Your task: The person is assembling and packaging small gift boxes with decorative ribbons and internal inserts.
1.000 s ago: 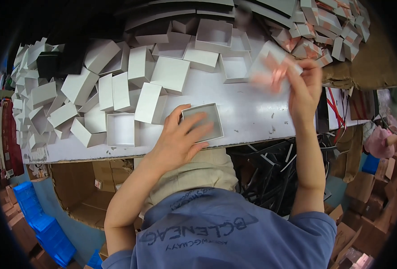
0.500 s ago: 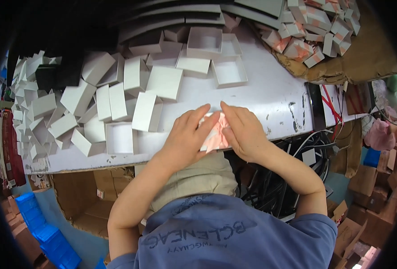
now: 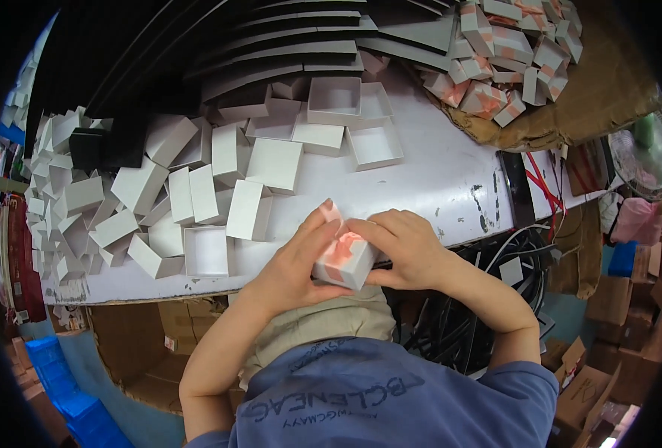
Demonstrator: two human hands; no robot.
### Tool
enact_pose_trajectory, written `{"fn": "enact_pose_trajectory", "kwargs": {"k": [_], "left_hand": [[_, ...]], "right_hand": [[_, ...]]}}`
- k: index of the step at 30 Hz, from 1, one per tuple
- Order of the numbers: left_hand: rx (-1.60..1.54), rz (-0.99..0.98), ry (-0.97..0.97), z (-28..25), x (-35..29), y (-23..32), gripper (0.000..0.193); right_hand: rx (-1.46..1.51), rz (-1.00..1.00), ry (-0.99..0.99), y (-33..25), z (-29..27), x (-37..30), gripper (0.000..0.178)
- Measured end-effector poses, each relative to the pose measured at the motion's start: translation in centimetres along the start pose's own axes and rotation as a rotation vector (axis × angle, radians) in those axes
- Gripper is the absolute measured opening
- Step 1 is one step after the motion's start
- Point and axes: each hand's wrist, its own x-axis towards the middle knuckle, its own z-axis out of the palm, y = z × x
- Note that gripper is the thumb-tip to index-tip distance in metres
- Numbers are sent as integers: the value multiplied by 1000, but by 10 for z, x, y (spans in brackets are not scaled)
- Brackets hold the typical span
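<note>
Head view: ribboned box (image 3: pixel 348 263) now aslant

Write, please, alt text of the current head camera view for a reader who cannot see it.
A person's left hand and right hand hold a small white box with pink ribbon near the front edge of a white table. Many plain white box parts lie scattered, mostly at left; more ribboned boxes are heaped on brown cardboard at the upper right.

Brightly lit, with soft glare on white, scuffed table (image 3: pixel 428 175); mostly sharp centrally, bent and blackened toward rim.
</note>
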Motion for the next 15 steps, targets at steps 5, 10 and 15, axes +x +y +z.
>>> {"fn": "enact_pose_trajectory", "kwargs": {"k": [5,10,15], "left_hand": [[59,-349,-260,-12,-35,1,69],[-47,-303,-101,-7,-31,31,67],[-446,-602,199,1,-65,41,62]], "right_hand": [[300,-13,3,-1,-10,5,62],[327,-30,-26,-12,-5,6,62],[408,124,-176,-28,5,16,68]]}}
